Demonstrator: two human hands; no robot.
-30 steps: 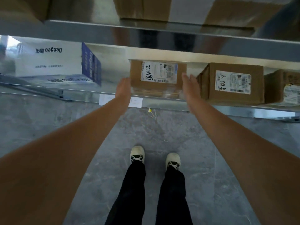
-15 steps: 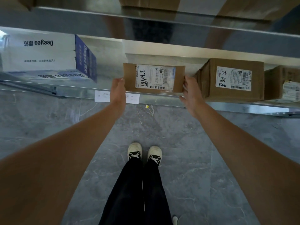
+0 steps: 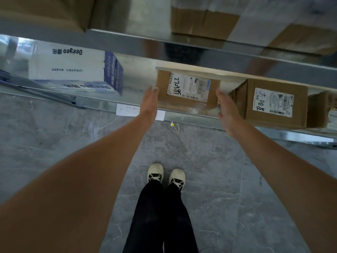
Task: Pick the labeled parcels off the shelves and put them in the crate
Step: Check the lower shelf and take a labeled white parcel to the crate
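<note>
Head view: labeled parcel (image 3: 187, 90) on the shelf (image 3: 102, 105) between flat-fingered left hand (image 3: 149, 103) and right hand (image 3: 227, 110) (contact unclear).

A small brown labeled parcel (image 3: 187, 90) (handwritten digits on its label) sits flat on the metal shelf (image 3: 102, 102).

head view, steeply down – shelf (image 3: 182, 114) close ahead, floor (image 3: 209, 161) below
</note>
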